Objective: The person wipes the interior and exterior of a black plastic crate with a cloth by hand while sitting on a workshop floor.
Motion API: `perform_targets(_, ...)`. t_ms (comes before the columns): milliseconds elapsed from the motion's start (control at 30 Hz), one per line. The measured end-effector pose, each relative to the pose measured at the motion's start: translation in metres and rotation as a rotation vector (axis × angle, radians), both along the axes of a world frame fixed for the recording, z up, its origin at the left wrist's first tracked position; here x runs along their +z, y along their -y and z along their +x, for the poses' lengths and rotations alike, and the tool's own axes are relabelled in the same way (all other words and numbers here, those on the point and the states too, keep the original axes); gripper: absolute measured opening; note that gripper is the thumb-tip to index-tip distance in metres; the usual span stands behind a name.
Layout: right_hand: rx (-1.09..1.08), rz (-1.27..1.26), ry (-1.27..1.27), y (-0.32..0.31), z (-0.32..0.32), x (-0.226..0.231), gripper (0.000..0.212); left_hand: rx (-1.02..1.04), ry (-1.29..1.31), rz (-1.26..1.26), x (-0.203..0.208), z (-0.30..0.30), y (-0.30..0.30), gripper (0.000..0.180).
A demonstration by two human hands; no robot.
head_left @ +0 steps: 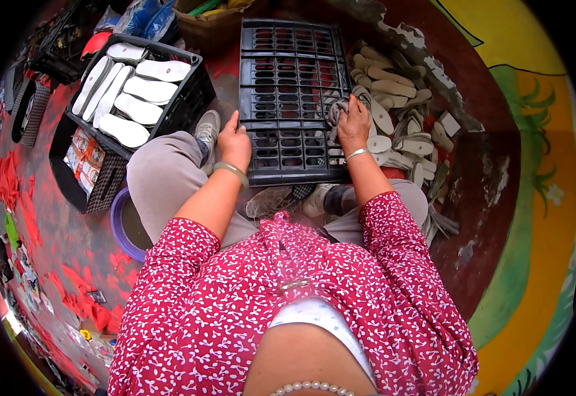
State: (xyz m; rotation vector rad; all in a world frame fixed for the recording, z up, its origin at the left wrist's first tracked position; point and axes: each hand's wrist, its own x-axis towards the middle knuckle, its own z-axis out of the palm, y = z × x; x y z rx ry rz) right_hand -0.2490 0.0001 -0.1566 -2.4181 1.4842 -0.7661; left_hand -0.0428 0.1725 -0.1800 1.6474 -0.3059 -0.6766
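Observation:
A black plastic crate lies upside down in front of me, its gridded bottom facing up. My left hand grips the crate's near left edge. My right hand rests on the crate's right edge and holds a crumpled grey cloth against it. Both wrists carry a bangle. A heap of pale shoe insoles lies just right of the crate, beside my right hand.
A second black crate at the left holds several white insoles. A purple basin sits by my left knee. A cardboard box stands behind the crate. Red scraps litter the floor at the left.

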Motion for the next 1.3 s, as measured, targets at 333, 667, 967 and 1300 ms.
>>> perform_targets(333, -0.044, 0.089, -0.037, 0.013, 0.021, 0.011, 0.05, 0.002, -0.028, -0.034, 0.004, 0.0, 0.001, 0.041)
perform_targets(667, 0.019, -0.104, -0.411, -0.003, 0.017, 0.029, 0.045, -0.031, 0.047, 0.034, -0.003, 0.003, 0.003, 0.043)
perform_targets(967, -0.057, 0.126, 0.03, -0.005, 0.0, 0.045, 0.029, -0.03, 0.068, 0.024, 0.003, -0.001, 0.0, 0.042)
perform_targets(1300, 0.156, -0.003, -0.306, 0.052, 0.028, 0.013, 0.051, -0.026, 0.031, 0.061, 0.017, -0.008, -0.003, 0.043)
